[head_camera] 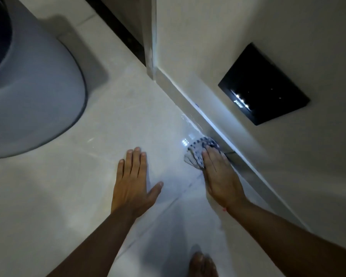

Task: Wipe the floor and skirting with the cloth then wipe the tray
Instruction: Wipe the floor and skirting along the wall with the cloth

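My right hand (221, 176) presses a blue-and-white checked cloth (198, 150) flat onto the pale tiled floor (112, 124), right where it meets the skirting (206, 116). The cloth bunches out from under my fingertips and touches the base of the skirting. My left hand (133, 180) lies flat on the floor with fingers spread, a hand's width to the left of the cloth, holding nothing. The floor near the cloth shines wet. No tray is in view.
A large grey rounded bin or stool (28, 92) stands at the left. A black glossy panel (264, 84) is set in the white wall above the skirting. A wall corner (151, 56) juts out further along. My bare foot (203, 264) shows at the bottom.
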